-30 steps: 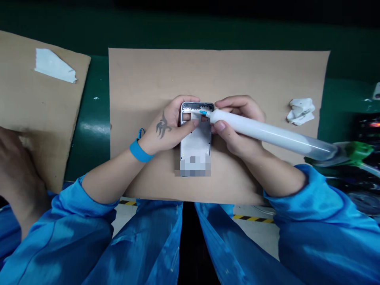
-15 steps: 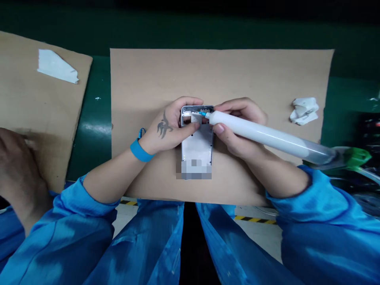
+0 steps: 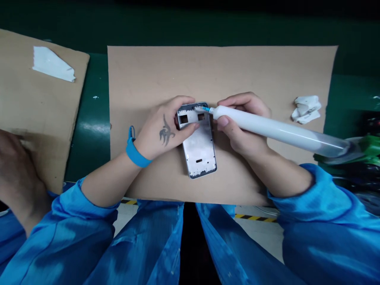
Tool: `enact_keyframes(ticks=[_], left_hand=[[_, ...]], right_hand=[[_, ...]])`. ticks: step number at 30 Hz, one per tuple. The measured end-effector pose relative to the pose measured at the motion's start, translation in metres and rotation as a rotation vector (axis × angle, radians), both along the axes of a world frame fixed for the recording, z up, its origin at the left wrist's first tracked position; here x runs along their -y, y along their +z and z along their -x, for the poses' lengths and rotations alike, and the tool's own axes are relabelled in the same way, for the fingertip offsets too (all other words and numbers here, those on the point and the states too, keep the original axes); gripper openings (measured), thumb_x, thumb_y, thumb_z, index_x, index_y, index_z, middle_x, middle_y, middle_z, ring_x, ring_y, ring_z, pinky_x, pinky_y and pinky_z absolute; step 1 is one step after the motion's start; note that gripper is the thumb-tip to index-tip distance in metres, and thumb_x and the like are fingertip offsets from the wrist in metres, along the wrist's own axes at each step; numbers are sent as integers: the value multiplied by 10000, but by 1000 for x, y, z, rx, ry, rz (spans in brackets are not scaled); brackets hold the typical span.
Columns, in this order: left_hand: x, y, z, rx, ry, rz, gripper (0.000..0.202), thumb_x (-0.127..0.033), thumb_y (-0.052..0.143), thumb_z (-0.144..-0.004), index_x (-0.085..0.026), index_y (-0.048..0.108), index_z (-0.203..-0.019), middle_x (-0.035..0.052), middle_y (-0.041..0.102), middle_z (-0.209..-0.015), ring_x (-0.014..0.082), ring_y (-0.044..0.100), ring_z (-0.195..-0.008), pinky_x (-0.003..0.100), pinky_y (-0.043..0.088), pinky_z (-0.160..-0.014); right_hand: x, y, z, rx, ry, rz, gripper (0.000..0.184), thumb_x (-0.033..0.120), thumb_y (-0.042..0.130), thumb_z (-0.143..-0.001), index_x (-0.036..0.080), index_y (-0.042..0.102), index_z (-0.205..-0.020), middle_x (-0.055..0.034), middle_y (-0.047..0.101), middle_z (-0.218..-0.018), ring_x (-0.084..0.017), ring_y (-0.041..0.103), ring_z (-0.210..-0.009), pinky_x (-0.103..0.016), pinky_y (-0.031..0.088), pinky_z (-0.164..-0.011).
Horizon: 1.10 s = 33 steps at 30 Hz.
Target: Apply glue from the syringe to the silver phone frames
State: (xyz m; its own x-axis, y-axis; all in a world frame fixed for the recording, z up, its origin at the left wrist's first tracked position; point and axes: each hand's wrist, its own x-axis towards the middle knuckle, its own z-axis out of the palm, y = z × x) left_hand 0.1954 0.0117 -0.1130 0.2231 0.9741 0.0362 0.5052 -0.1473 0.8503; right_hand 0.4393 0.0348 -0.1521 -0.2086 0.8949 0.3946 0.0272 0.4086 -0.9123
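Nearest are the legs in blue cloth [image 3: 154, 241], below the near edge of a brown cardboard sheet [image 3: 154, 71], which lies on a dark green table [image 3: 95, 87]. At the left is a blurred hand of another person [image 3: 18, 170], near a second brown cardboard sheet [image 3: 18, 99]; I cannot tell what this hand holds. The left hand [image 3: 166, 128], with a blue wrist band [image 3: 138, 155], holds a flat silver-grey metal phone frame [image 3: 199, 146]: the thumb presses on its face and hides a part of it, the fingers go around its far left corner. The right hand [image 3: 246, 122] is closed around the front of a long clear syringe with white filling [image 3: 276, 130]. The syringe crosses the sheet's right edge. Beyond it, near that edge, lies a crumpled white paper [image 3: 306, 109]. A flat torn white piece [image 3: 53, 63] lies near the far right corner of the second sheet.

The frame is over the nearer half of the first sheet, about midway between its left and right edges. Its long axis runs from near to far, the far end leaning left. The syringe's blue tip [image 3: 206, 108] points left, at the frame's far right corner; contact is not clear.

The frame has a narrow slot near its near end, two rectangular openings farther up, and dark strips at both ends.
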Motion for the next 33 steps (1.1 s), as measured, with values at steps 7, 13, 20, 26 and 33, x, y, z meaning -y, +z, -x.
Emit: enact_keyframes(ticks=[7, 13, 20, 26, 33], left_hand=[[-15, -15, 21, -300, -83, -245, 686, -773, 928, -830, -305, 773, -1307, 101, 681, -1509, 461, 546, -1487, 727, 459, -1309], [-9, -4, 16, -358, -220, -166, 517, -634, 973, -845, -362, 803, -1251, 27, 568, -1740, 508, 257, -1759, 821, 201, -1431], [-11, -3, 13, -383, -230, -124, 493, -591, 989, -834, -317, 805, -1201, 56, 521, -1775, 486, 203, -1794, 808, 124, -1469], [-11, 0, 11, -387, -237, -81, 499, -611, 971, -841, -323, 808, -1215, 56, 481, -1805, 485, 145, -1810, 794, 67, -1474], [-13, 1, 10, -376, -243, -69, 551, -580, 1026, -772, -305, 808, -1196, 65, 487, -1795, 520, 146, -1801, 814, 61, -1469]], right_hand=[[-3, -1, -1, -73, -49, 39, 368, 658, 859, -1006, 303, 769, -1041, 30, 726, -746, -165, 646, -521, -310, 549, -462], [-6, 10, -10, 61, 90, -5, 385, 628, 952, -921, 304, 795, -1056, -2, 788, -825, -184, 693, -579, -330, 517, -446], [0, 20, -10, 237, 113, 15, 421, 620, 1014, -852, 317, 779, -1027, 7, 792, -840, -181, 638, -594, -350, 494, -464], [2, 26, -11, 261, 134, -3, 239, 387, 937, -926, 297, 770, -1071, 11, 772, -872, -164, 618, -625, -363, 452, -489], [3, 30, -12, 299, 136, 34, 205, 450, 909, -975, 361, 765, -1091, -3, 785, -916, -220, 634, -656, -442, 480, -517]])
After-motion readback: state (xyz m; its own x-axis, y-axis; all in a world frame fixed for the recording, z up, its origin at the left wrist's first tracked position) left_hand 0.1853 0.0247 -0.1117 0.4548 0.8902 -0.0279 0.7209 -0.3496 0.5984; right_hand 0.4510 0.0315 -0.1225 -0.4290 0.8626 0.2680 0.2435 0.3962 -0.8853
